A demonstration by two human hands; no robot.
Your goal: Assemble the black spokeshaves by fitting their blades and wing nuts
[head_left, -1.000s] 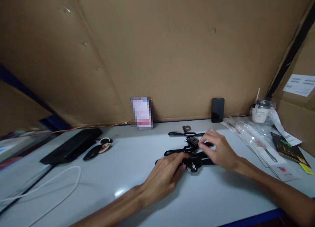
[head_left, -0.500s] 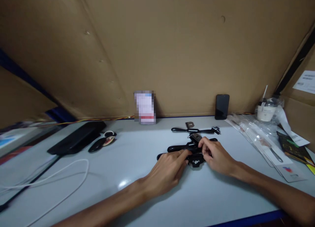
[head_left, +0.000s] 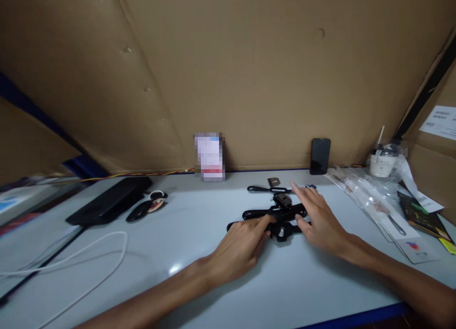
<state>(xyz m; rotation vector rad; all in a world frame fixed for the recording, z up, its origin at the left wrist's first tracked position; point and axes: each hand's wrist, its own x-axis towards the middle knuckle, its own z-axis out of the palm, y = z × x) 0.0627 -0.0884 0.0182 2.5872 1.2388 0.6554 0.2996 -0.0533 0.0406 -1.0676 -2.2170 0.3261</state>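
Observation:
My left hand [head_left: 245, 241] is closed around the left handle of the nearest black spokeshave [head_left: 281, 232], its fingers near the tool's centre. My right hand [head_left: 320, 224] is open, fingers apart, at the right end of that tool, thumb near its right handle. Just behind lies a second black spokeshave [head_left: 254, 214], its right part partly hidden by the right hand. A dark metal plate [head_left: 284, 200] rests around its middle. Farther back are a thin black two-handled frame [head_left: 256, 189] and a loose flat blade [head_left: 274, 181].
Two phones, one lit [head_left: 210, 155] and one dark [head_left: 319, 156], lean on the cardboard wall. To the right are clear plastic packages [head_left: 388, 219] and a cup [head_left: 383, 162]. Leftward lie a black device [head_left: 110, 200], keys [head_left: 142, 209] and a white cable [head_left: 124, 243].
My right hand has let go of the dark metal plate and spread its fingers, drawing slightly back to the right. My left hand stays on the nearest spokeshave.

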